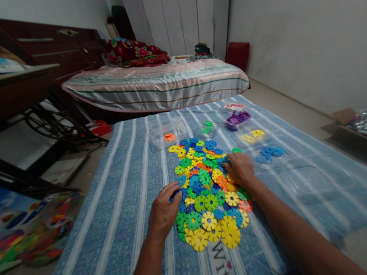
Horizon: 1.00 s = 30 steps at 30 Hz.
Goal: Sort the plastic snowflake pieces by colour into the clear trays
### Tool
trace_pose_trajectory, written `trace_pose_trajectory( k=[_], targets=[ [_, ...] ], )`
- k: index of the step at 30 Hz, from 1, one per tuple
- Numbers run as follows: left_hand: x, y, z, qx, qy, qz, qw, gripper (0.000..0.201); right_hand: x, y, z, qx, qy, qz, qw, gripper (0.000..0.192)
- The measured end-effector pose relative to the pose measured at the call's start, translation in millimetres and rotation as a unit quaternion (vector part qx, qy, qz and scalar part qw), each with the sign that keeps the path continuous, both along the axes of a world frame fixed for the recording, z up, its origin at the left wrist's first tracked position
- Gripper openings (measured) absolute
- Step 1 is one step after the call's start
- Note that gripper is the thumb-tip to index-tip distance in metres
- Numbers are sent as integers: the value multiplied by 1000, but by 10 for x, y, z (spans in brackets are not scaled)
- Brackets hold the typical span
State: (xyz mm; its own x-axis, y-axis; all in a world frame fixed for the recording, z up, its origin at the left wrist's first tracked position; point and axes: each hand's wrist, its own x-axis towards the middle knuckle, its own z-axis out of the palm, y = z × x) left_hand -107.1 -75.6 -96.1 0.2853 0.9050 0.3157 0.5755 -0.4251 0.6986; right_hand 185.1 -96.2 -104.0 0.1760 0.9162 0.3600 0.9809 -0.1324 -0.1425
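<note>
A heap of notched plastic flower discs [210,202] in yellow, green, blue and orange lies on the striped blue cloth. At the heap's left edge is my left hand [164,207], its fingers curled round blue discs [175,196] that show between thumb and fingertips. My right hand [241,171] reaches into the heap's right side. Its fingers are bent together, with the tips at a blue disc [224,160]; the palm hides part of the grip.
Beyond the heap, clear plastic containers hold orange discs [169,137], green discs [207,127], purple discs [237,119], yellow discs [253,135] and blue discs [270,153]. A clear lid [291,180] lies to the right. Behind stands a bed [161,87]; a sewing-machine table [5,79] is left.
</note>
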Motion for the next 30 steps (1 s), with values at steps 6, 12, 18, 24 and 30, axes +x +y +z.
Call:
trace_pose_trajectory(
  k=[6,12,18,24,30],
  targets=[
    [-3,-4,13,-1,2,0,1000,28,-4,16,18,0,-16,3,1000,18],
    [2,5,2,1,3,3,1000,28,2,-31,31,95,-54,15,994,28],
    [-1,10,-2,11,3,-1,1000,27,176,-105,203,191,-73,12,979,33],
    [-7,11,-18,12,-4,-3,1000,27,701,-193,539,271,-76,-135,950,21],
    [-10,21,-29,15,-2,1,1000,28,384,-209,358,159,-7,10,987,21]
  ],
)
